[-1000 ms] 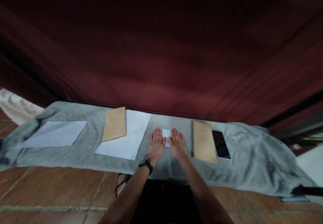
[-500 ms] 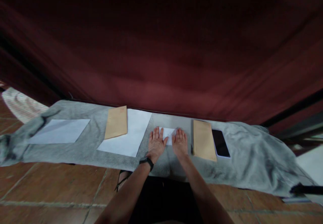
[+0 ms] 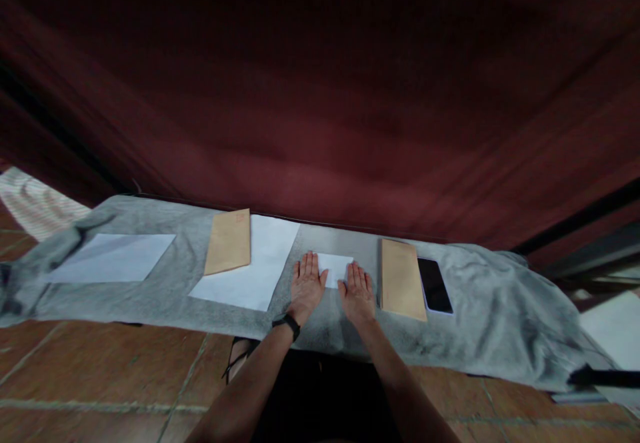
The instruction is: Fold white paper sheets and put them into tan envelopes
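A small white piece of paper (image 3: 334, 268), apparently folded, lies flat on the grey cloth (image 3: 327, 320) in front of me. My left hand (image 3: 307, 288) rests palm down over its left end, fingers stretched out and nothing gripped. Over the right end lies my right hand (image 3: 357, 294), also flat, its fingers extended and pointing away from me. Between the two thumbs the middle of the paper shows; both its ends are partly covered. A dark wristband (image 3: 287, 325) is on my left wrist.
To the left, a brown envelope (image 3: 229, 242) overlaps a large white sheet (image 3: 270, 256); another white sheet (image 3: 114, 258) lies farther left. Right of my hands are a stack of brown envelopes (image 3: 403, 278) and a phone (image 3: 435, 285). A dark red curtain-like surface (image 3: 320, 183) rises behind the cloth.
My right hand has slid slightly right and toward me, uncovering more of the small paper's right end. My left hand stays flat at the left end. The view has shifted slightly.
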Motion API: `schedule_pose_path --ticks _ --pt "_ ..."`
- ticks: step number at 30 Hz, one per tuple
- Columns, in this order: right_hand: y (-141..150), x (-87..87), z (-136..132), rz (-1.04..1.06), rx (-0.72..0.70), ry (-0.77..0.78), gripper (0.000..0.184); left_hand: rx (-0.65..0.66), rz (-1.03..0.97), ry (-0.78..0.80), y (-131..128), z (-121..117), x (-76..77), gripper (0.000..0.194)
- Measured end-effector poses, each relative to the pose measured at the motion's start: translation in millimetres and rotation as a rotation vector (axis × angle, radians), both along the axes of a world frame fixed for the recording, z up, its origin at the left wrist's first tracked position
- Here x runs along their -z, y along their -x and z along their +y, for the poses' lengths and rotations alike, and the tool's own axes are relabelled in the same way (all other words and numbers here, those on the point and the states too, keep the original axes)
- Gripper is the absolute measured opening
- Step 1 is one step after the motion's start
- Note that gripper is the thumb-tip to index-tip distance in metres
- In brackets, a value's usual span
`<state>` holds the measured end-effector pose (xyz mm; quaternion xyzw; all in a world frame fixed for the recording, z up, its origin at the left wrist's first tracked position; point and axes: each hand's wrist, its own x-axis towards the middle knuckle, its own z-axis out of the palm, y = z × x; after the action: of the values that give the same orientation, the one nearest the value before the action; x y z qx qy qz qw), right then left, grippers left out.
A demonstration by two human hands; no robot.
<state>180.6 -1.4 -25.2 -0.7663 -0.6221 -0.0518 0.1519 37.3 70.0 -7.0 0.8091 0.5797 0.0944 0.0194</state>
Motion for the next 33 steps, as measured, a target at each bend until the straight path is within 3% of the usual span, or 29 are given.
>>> schedule_pose_path --ticks 4,8,10,14,26,33 --pt "2.2 -1.3 0.5 0.013 0.002 0.001 0.060 0.011 -0.041 -0.013 -10.6 -3.6 -4.0 0.061" --pt "1.8 -2.8 -1.9 0.001 -0.040 0.020 0.058 0.324 -0.107 0.030 -32.4 -16.2 -3.8 0.056" --pt "1.5 -4.8 -3.0 -0.008 -0.060 0.059 0.059 0.407 -0.127 0.056 -39.7 -22.0 -1.7 0.056" --pt "2.6 -7.2 -2.5 -0.008 -0.030 0.084 0.058 0.347 -0.121 0.051 -37.2 -23.1 2.5 0.060" --pt "-2.1 7.2 -1.1 0.010 -0.024 -0.041 0.060 0.113 -0.020 -0.008 7.9 -0.7 5.8 0.064" --pt "8.2 -7.1 14.0 0.072 -0.004 0.004 0.057 0.103 0.006 0.014 4.2 -0.9 1.8 0.066"
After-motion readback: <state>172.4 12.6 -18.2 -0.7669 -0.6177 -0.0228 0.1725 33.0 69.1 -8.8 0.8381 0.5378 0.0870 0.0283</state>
